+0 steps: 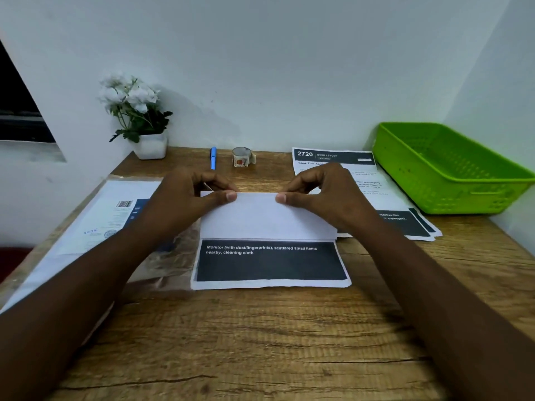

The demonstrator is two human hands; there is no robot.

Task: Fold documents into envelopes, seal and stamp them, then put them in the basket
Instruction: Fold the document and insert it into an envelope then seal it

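Step in hand: folding. One printed document (269,227) lies in the middle of the table (260,342), its upper part turned down over itself so a plain white back faces up, with a dark printed band showing below the flap.

Left hand (191,195): fingers curled, thumb and fingertips pinched on the far edge of the folded flap, left of centre.

Right hand (321,192): the same pinch, thumb on top, on that far edge right of centre. The two thumbs sit close together, not touching.

Fold so far: I would judge it one fold made or being pressed; the sheet looks too tall yet for an envelope.

Other documents (376,186): a small stack lies just right of the hands, partly under the right wrist.

Envelopes: a clear plastic packet (95,215) on the left holds white printed paper; whether envelopes are among it I cannot tell.

Sealing and stamping things: a blue pen (213,158) and a roll of patterned tape (242,157) stand near the wall, untouched.

Basket (451,169): green, far right corner, nothing visible in it.

Next move calls for: running the crease flat along that edge, then bringing the dark lower band up evenly so the corners meet.

Also there: a white potted plant (139,117) in the left corner.
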